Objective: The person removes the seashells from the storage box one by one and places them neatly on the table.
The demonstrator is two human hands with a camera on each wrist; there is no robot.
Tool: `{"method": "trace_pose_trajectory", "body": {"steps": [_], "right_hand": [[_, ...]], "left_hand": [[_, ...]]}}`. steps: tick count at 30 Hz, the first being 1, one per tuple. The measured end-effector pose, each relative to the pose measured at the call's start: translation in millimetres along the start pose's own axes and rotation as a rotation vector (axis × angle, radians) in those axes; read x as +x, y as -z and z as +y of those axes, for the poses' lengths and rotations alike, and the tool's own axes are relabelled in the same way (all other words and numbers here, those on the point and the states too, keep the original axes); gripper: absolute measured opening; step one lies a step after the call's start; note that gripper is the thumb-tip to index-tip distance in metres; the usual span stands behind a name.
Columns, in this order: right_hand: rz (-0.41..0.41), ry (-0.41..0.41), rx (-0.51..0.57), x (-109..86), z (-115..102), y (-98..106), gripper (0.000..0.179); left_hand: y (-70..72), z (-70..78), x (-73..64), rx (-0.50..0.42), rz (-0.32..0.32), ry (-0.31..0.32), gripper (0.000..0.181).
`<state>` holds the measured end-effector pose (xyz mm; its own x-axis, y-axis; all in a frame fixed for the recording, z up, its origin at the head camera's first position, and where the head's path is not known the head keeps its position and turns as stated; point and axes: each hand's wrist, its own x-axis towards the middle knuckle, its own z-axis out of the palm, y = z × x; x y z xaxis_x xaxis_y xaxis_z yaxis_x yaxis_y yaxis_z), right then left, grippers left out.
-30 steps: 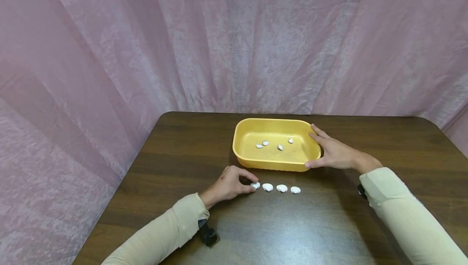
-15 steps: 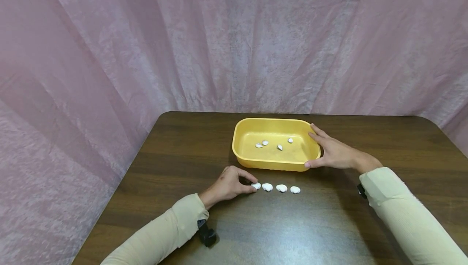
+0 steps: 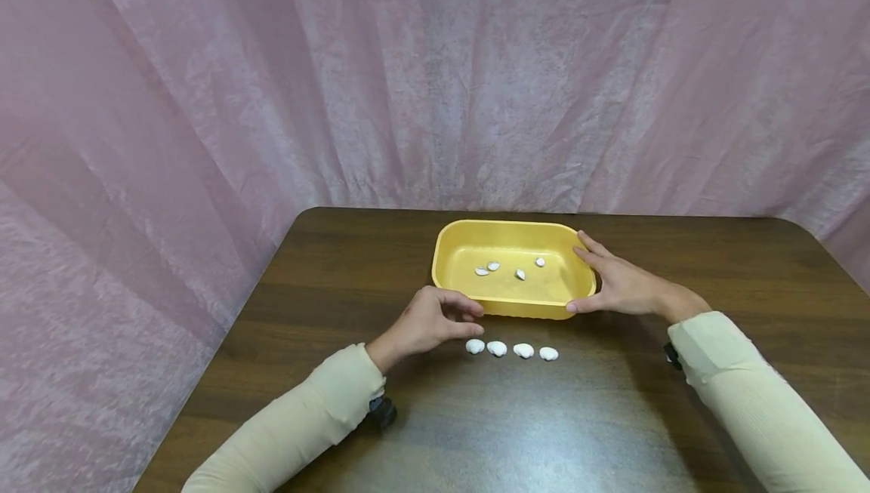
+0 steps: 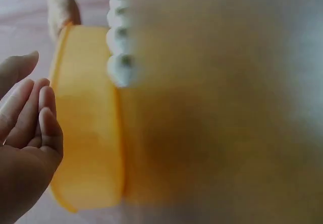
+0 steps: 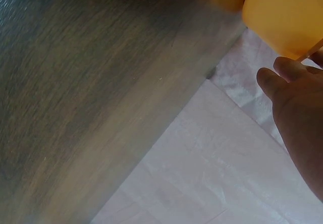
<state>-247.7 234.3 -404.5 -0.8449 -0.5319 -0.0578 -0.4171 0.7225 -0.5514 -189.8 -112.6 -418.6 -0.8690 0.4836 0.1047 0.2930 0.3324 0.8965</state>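
Four white shells (image 3: 497, 349) rowed at lower centre; four loose shells (image 3: 519, 275) inside yellow tub (image 3: 516, 309) above. Left hand (image 3: 431, 319) by row's left end, thumb and fingers apart. Right hand (image 3: 625, 287) grips tub's right end.

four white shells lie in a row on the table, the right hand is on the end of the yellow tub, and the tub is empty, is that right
The tub is not empty: the head view shows four small shells inside the yellow tub. The row of white shells and the right hand are as you say.
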Motion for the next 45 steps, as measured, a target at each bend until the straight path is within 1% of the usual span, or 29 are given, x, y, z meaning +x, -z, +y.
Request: {"method": "trace_pose_trajectory", "body": {"steps": [4, 9, 12, 15, 17, 19, 24, 28, 34, 40, 45], "right_hand": [[-0.001, 0.011, 0.001, -0.2, -1, 1, 0.115], [0.005, 0.013, -0.005, 0.2, 0, 1, 0.115], [0.002, 0.003, -0.006, 0.5, 0, 1, 0.116], [0.000, 0.005, -0.004, 0.6, 0, 1, 0.116], [-0.001, 0.010, -0.004, 0.6, -1, 1, 0.116], [0.001, 0.015, -0.002, 0.6, -1, 1, 0.116], [0.004, 0.018, -0.007, 1.1, 0, 1, 0.117], [0.002, 0.020, -0.007, 1.6, 0, 1, 0.117], [-0.001, 0.015, -0.003, 0.9, 1, 0, 0.117], [0.001, 0.011, -0.007, 0.1, 1, 0, 0.117], [0.011, 0.019, -0.014, -0.6, 1, -1, 0.116]], "left_hand": [[12.4, 12.5, 11.7, -0.105, 0.032, -0.025, 0.026], [25.9, 20.6, 30.6, -0.174, 0.073, -0.034, 0.028], [30.0, 20.0, 43.2, -0.198, 0.093, -0.006, 0.030], [31.3, 15.4, 55.2, -0.203, 0.105, 0.043, 0.032], [31.6, 11.3, 62.8, -0.193, 0.102, 0.076, 0.034], [31.4, 7.2, 70.6, -0.182, 0.095, 0.094, 0.037], [28.3, 3.0, 87.2, -0.111, 0.097, 0.102, 0.038], [24.2, 1.4, 97.0, -0.057, 0.109, 0.116, 0.037], [16.9, -4.1, 108.3, -0.031, 0.094, 0.165, 0.034], [8.6, -6.6, 115.0, 0.076, 0.111, 0.230, 0.025], [4.8, -6.9, 118.0, 0.120, 0.120, 0.307, 0.023]]}}
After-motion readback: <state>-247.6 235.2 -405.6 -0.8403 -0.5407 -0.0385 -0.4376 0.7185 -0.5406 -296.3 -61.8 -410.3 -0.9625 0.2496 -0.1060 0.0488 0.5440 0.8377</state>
